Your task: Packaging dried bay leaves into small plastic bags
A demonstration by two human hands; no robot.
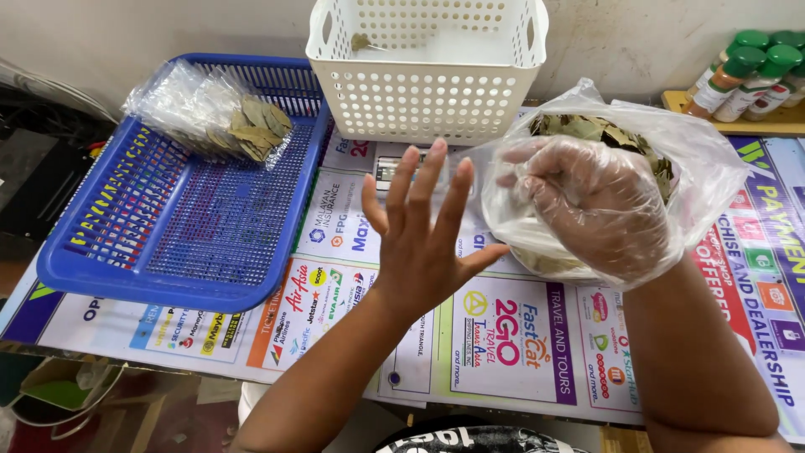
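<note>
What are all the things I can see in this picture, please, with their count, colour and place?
Large plastic bag of dried leaves: one, clear, right of centre, around the right hand.
Small packet of dried leaves: one, clear, in the blue tray's far corner.
Tray: one, blue, perforated, left.
Basket: one, white, perforated, top centre; a small scrap lies inside.
Spice bottles: several, green caps, top right on a shelf.
Small device: one, pale, behind the left hand, mostly hidden.
Printed table cover: one, multicoloured, under everything.
Left hand: bare, fingers spread, holding nothing.
Right hand: in a clear plastic glove, inside the large bag.
</note>
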